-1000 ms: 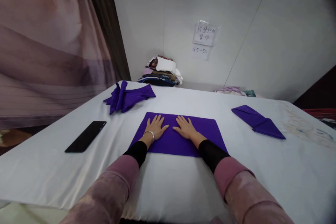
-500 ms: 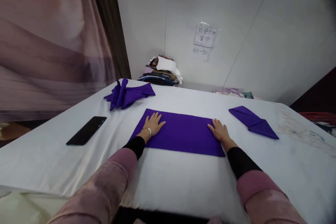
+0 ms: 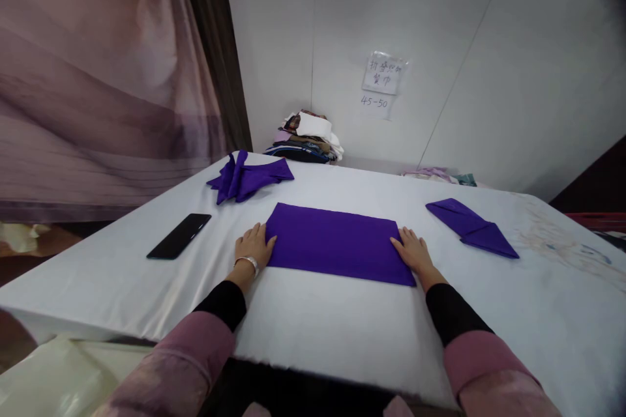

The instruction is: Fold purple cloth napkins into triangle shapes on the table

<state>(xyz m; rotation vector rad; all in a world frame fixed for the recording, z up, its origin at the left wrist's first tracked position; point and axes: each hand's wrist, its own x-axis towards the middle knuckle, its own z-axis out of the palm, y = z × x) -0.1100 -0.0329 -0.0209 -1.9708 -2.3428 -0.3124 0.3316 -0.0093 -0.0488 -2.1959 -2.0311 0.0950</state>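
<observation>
A purple cloth (image 3: 337, 244), folded into a flat rectangle, lies in the middle of a white-covered table (image 3: 313, 319). My left hand (image 3: 253, 248) rests palm down at the cloth's left edge, fingers spread, a silver bracelet on the wrist. My right hand (image 3: 413, 251) lies flat at the cloth's right edge, fingertips touching its near right corner. Neither hand holds anything.
A black phone (image 3: 179, 235) lies on the table to the left. A loosely folded purple cloth (image 3: 247, 176) sits at the far left, a pointed folded purple cloth (image 3: 472, 227) at the right. A pile of clothes (image 3: 308, 137) is stacked against the wall under a paper note (image 3: 384, 73).
Both hands have slid apart from the cloth's middle out to its left and right edges. The left hand has come off the cloth onto the table beside it.
</observation>
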